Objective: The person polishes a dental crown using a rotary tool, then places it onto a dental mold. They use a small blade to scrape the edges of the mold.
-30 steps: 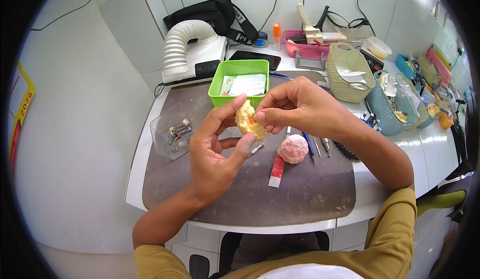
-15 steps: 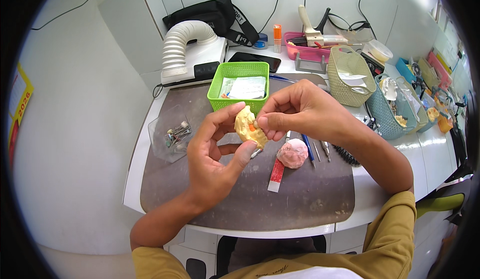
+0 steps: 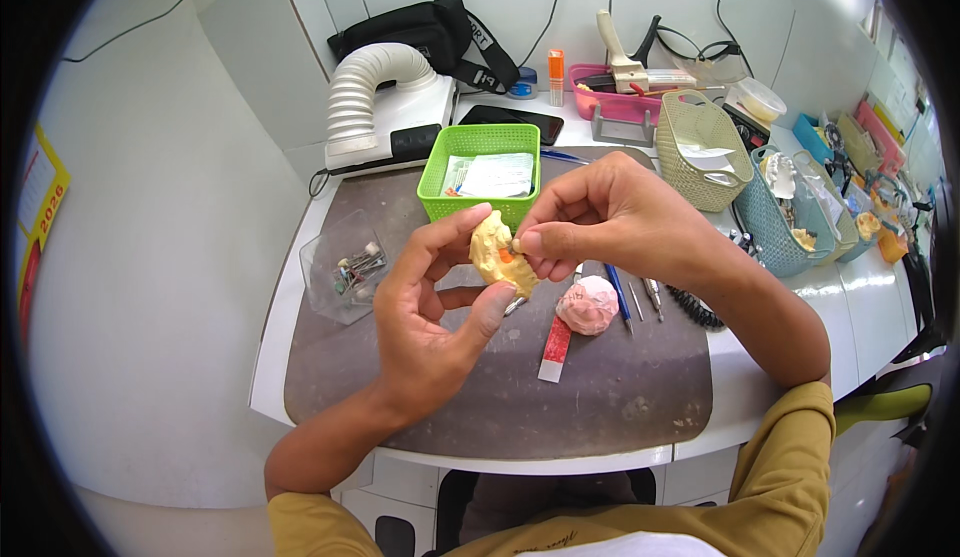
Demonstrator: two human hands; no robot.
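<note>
A yellow dental cast with an orange patch is held upright between the thumb and fingertips of my left hand. At its right side my right hand pinches with thumb and index finger by the orange patch; what is between those fingertips is too small to make out. Below, on the dark mat, a pink cast lies on a red-and-white strip, beside a blue instrument and metal tools.
A green basket with papers stands behind my hands; a clear box of burs is at left. A white hose unit, black bag and phone sit behind. Beige and blue baskets are at right.
Over the last second my hands and the yellow cast have shifted slightly down. The grips look much the same, with my right fingertips still at the orange patch.
</note>
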